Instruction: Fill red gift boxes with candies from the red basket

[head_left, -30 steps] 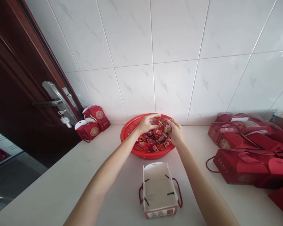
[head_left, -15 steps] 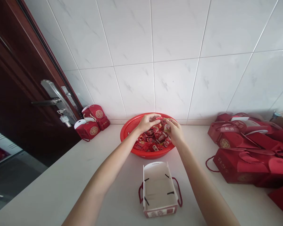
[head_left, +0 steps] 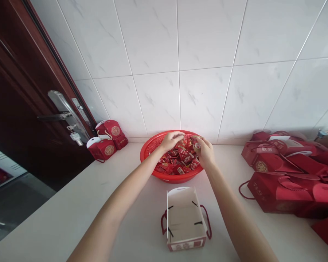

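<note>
Through the head view I have both bare hands over the red perforated basket point(head_left: 177, 178), which stands on the white counter point(head_left: 71, 203) close to the tiled wall point(head_left: 199, 105). The small red-wrapped candies point(head_left: 184, 155) lie heaped inside it.

My right hand point(head_left: 207, 153), at the basket's right side, seems to be pinching a candy with a round pale label point(head_left: 197, 146) between thumb and fingers. My left hand point(head_left: 171, 142) reaches over the far part of the heap with loosely bent fingers; I cannot tell whether anything sits in its grip.

To pick well here, I would take each packet by its firm middle, because a crimped wrapper end could slip or tear. A light pinch should do, and I'd separate neighbouring packets with a fingertip before lifting, so that none drags along. The hands are close together, so I would let one sort while the other holds.

Directly in front, between my forearms, the open-topped carton point(head_left: 183, 218) rests apart from the basket; I'd raise my elbows enough to avoid snagging its cord handles point(head_left: 209, 223).
</note>
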`<state>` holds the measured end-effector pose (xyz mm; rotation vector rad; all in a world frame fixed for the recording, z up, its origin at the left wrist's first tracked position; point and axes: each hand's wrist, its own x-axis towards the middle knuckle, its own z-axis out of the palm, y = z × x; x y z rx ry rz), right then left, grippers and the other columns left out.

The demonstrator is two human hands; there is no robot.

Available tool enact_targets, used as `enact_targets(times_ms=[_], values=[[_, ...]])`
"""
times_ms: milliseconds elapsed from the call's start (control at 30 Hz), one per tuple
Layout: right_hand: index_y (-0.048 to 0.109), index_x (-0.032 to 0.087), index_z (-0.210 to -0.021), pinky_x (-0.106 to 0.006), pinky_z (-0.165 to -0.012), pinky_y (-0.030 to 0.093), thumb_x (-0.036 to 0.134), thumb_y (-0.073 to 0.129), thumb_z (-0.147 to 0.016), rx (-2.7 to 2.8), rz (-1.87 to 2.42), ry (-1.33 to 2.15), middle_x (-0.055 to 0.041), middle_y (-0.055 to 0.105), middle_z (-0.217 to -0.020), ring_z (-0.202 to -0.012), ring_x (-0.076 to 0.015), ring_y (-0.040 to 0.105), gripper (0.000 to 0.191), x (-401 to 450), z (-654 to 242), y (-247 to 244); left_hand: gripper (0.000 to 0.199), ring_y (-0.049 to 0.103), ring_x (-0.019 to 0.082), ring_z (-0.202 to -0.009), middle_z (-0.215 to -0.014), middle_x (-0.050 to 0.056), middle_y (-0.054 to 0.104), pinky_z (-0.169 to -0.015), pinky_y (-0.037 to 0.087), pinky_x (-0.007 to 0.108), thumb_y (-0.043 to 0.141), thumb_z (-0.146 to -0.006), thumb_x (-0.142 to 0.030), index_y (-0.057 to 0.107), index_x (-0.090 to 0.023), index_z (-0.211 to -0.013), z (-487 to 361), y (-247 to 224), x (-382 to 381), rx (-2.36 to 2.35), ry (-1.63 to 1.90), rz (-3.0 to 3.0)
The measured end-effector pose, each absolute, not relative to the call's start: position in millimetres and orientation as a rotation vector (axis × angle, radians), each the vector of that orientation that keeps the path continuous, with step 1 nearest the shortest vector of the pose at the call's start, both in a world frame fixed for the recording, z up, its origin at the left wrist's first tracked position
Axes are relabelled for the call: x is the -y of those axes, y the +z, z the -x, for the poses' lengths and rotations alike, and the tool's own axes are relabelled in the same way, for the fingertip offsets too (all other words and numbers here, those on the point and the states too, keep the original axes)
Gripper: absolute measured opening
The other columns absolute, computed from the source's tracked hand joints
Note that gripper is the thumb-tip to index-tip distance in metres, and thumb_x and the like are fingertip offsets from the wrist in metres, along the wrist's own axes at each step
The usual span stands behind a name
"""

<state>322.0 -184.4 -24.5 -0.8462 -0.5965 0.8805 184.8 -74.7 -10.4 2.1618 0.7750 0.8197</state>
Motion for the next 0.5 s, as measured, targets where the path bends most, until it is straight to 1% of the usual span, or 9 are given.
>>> enact_targets(times_ms=[33, 100, 133, 233, 333, 400, 500], values=[[0.075, 0.022, -0.076, -0.030, -0.065, 0.052, 0.042, 0.078, -0.064, 0.578, 0.843, 0.866, -0.0005, 0.075, -0.075, -0.075, -0.0202, 0.067, 0.024, 184, -322, -25, 0.024, 0.071, 0.021, -0.091, -0.098, 0.006, 0.077, -0.080, 0.055, 0.031, 0.060, -0.090, -0.031, 0.075, -0.018, -0.104, -185, -14, 73, -0.811, 0.758, -2.208], [0.074, 0.022, -0.075, -0.030, -0.065, 0.052, 0.042, 0.078, -0.062, 0.554, 0.837, 0.847, -0.0002, 0.074, -0.074, -0.075, -0.0203, 0.067, 0.024, 183, -323, -25, 0.009, 0.071, 0.021, -0.083, -0.085, 0.003, 0.077, -0.075, 0.054, 0.029, 0.070, -0.078, -0.020, 0.075, -0.019, -0.086, -188, -22, 71, -0.852, 0.630, -2.268], [0.074, 0.022, -0.075, -0.030, -0.065, 0.051, 0.042, 0.078, -0.062, 0.546, 0.834, 0.842, 0.0000, 0.074, -0.074, -0.075, -0.0202, 0.067, 0.024, 184, -322, -24, 0.007, 0.071, 0.021, -0.079, -0.079, 0.001, 0.076, -0.073, 0.053, 0.029, 0.072, -0.073, -0.015, 0.073, -0.019, -0.078, -190, -26, 71, -0.869, 0.566, -2.298], [0.074, 0.022, -0.074, -0.030, -0.065, 0.051, 0.041, 0.076, -0.061, 0.525, 0.831, 0.835, 0.0003, 0.074, -0.073, -0.074, -0.0202, 0.066, 0.023, 185, -321, -22, 0.016, 0.070, 0.022, -0.071, -0.065, 0.000, 0.070, -0.071, 0.051, 0.029, 0.071, -0.066, -0.008, 0.064, -0.020, -0.059, -197, -37, 73, -0.913, 0.424, -2.395], [0.074, 0.023, -0.073, -0.030, -0.065, 0.051, 0.039, 0.074, -0.061, 0.509, 0.834, 0.835, 0.0003, 0.074, -0.074, -0.075, -0.0202, 0.067, 0.020, 186, -321, -21, 0.023, 0.069, 0.024, -0.073, -0.059, 0.001, 0.065, -0.073, 0.050, 0.030, 0.070, -0.065, -0.011, 0.056, -0.022, -0.051, -203, -43, 75, -0.966, 0.367, -2.481], [0.074, 0.023, -0.072, -0.029, -0.064, 0.051, 0.038, 0.074, -0.061, 0.504, 0.835, 0.838, 0.0003, 0.075, -0.076, -0.077, -0.0202, 0.068, 0.019, 186, -321, -21, 0.023, 0.069, 0.024, -0.073, -0.058, 0.002, 0.065, -0.073, 0.049, 0.030, 0.070, -0.065, -0.013, 0.056, -0.022, -0.049, -205, -46, 77, -0.990, 0.339, -2.516], [0.074, 0.023, -0.072, -0.028, -0.062, 0.050, 0.037, 0.074, -0.062, 0.500, 0.835, 0.842, 0.0002, 0.075, -0.076, -0.076, -0.0198, 0.068, 0.017, 186, -322, -21, 0.022, 0.066, 0.022, -0.068, -0.055, 0.000, 0.063, -0.068, 0.047, 0.028, 0.070, -0.065, -0.014, 0.058, -0.023, -0.049, -205, -46, 77, -1.011, 0.319, -2.537]])
